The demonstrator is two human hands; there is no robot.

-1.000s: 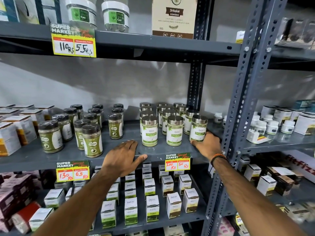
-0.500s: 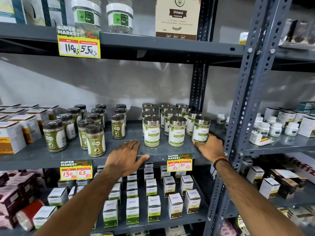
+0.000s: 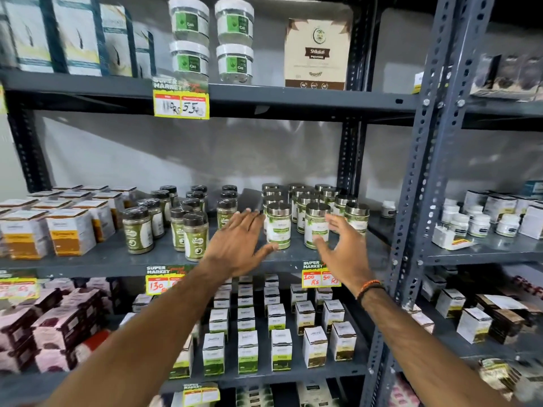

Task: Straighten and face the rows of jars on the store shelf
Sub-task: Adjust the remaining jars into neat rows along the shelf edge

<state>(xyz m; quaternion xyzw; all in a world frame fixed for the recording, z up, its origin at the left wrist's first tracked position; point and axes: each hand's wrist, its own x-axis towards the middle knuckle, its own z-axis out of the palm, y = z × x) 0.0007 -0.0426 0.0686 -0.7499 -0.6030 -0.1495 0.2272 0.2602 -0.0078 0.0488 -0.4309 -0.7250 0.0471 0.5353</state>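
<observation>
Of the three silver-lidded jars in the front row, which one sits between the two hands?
The middle silver-lidded jar: the left hand is across the leftmost jar, the right hand partly covers the rightmost jar.

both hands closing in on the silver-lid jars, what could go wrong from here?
1. The silver-lid jars stand tightly packed in rows; a nudge from the open left hand to the front one may topple those behind it.
2. The right hand reaches across the front middle jar, which stands near the shelf edge; a sideways sweep could push it off.
3. The frame is motion-blurred, so the hands are probably moving fast, and contact may be harder than intended.
</observation>
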